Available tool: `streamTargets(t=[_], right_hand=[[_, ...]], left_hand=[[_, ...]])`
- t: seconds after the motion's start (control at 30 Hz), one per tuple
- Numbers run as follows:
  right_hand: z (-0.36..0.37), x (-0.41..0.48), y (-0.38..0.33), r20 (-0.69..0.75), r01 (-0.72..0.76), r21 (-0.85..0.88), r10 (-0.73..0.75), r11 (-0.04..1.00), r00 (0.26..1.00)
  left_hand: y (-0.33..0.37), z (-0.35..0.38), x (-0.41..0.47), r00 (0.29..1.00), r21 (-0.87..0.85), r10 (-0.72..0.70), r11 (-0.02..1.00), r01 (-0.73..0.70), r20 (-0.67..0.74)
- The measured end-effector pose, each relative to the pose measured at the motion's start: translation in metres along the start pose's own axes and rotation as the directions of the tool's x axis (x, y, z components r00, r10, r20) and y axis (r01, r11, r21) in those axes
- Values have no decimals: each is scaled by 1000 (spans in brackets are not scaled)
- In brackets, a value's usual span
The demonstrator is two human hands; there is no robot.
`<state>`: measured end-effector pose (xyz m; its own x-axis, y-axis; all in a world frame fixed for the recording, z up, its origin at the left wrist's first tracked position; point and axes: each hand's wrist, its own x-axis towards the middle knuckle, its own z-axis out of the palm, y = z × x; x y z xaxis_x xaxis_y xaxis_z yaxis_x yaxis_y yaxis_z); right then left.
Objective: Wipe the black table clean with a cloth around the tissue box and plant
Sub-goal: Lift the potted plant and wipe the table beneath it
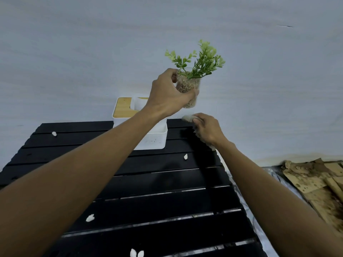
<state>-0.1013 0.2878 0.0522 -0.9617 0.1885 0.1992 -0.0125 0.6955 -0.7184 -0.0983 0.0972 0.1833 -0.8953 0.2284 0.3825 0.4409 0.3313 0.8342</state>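
Note:
My left hand point(167, 95) holds the plant point(196, 67), a clear jar of pebbles with green sprigs, lifted in the air above the far right corner of the black slatted table point(148, 182). Below it, my right hand point(207, 128) presses a beige cloth point(187, 118) onto that far right corner of the table. The white tissue box point(154, 140) with a wooden lid stands at the far edge, partly hidden behind my left forearm.
Several small white scraps lie on the slats, such as one at the far left point(54, 133), one near the box point(185, 156) and one at the near left point(90, 218). A pale wall rises behind. Brown cardboard pieces point(315, 180) lie on the floor to the right.

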Motion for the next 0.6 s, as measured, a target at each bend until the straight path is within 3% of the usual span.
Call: streamTargets(t=[0.17,0.37,0.6], right_hand=[[26,-3,5,151,132,-191,-104,973,983],[8,-65,-1,345,327,-115,-271,938,899],[-5,-124,-6,427,392,-49,-336,919,840]], left_hand=[[-10,6,1,1000,-3,-10,1000,10,10],[-14,11,2,1000,-9,-31,999,31,5],[-13,27,-2,998,5,-68,998,68,10]])
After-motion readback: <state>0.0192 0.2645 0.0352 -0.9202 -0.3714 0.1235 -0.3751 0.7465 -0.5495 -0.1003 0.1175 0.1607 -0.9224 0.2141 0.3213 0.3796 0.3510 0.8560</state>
